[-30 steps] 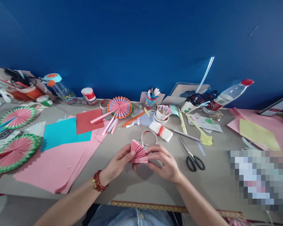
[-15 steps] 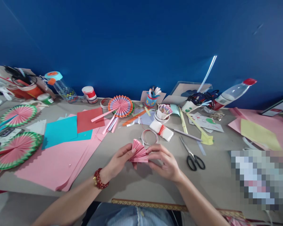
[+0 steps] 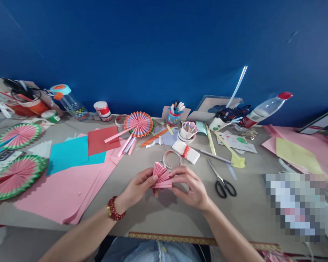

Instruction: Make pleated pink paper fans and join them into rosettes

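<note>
Between my hands, above the grey table, is a piece of pink pleated paper (image 3: 161, 176), its folds fanned out at the top. My left hand (image 3: 143, 183) pinches its left side, thumb in front on the pleats. On the other side my right hand (image 3: 190, 185) grips the right edge between thumb and fingers. Just beyond the paper lies a roll of clear tape (image 3: 172, 159). Scissors with black handles (image 3: 225, 188) rest to the right of my right hand. A white bundle wound with red thread (image 3: 186, 151) is behind the tape.
Pink sheets (image 3: 58, 194), blue paper (image 3: 68, 154) and red paper (image 3: 104, 141) spread on the left. Finished round paper fans (image 3: 18, 176) lie at the far left, another fan (image 3: 139, 124) at the back. A tilted bottle (image 3: 268, 109) and a cup (image 3: 219, 124) stand back right.
The whole view has shifted very slightly. Both hands keep the same hold on the pink pleated paper, with hardly any movement.
</note>
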### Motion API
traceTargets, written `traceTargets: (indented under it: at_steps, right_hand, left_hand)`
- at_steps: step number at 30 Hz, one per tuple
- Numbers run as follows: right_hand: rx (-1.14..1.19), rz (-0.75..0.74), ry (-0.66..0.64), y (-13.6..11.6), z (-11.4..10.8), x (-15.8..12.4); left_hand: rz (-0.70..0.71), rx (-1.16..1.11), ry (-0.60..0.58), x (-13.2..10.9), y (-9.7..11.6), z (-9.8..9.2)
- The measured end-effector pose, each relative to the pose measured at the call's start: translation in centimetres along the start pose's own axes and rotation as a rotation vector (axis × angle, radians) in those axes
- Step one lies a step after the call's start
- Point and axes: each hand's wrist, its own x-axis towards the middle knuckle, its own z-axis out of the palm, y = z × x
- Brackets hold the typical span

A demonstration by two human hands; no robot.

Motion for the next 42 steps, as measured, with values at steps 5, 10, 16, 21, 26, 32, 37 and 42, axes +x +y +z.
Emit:
traceTargets:
  at_steps: [5, 10, 16, 21, 26, 32, 37, 42]
  right_hand:
    - [0.023, 0.003, -0.028, 0.0, 0.0, 0.0]
    - [0.046, 0.033, -0.045, 0.3, 0.0, 0.1]
    - [0.092, 0.148, -0.087, 0.6, 0.2, -0.2]
    - [0.288, 0.325, -0.181, 0.4, 0.3, -0.5]
    - [0.376, 0.428, -0.168, 0.2, 0.5, -0.8]
    - [0.304, 0.421, -0.118, 0.6, 0.7, -1.4]
    - [0.226, 0.366, -0.084, 0.6, 0.7, -1.7]
    - [0.282, 0.350, -0.133, 0.4, 0.3, -1.3]
  left_hand:
    - [-0.047, 0.017, -0.047, -0.1, 0.0, -0.1]
    - [-0.081, 0.098, -0.115, -0.3, 0.0, 0.1]
    - [-0.061, 0.262, -0.077, -0.7, -0.2, 0.1]
    - [0.107, 0.579, -0.103, -0.9, 0.2, 0.2]
    - [0.176, 0.694, -0.119, -1.0, 0.3, 0.4]
    - [0.231, 0.830, -0.100, -1.2, -0.3, 0.3]
    - [0.340, 0.943, -0.092, -1.2, -0.9, 0.0]
    - [0.445, 1.103, -0.066, -1.1, -0.8, -0.2]
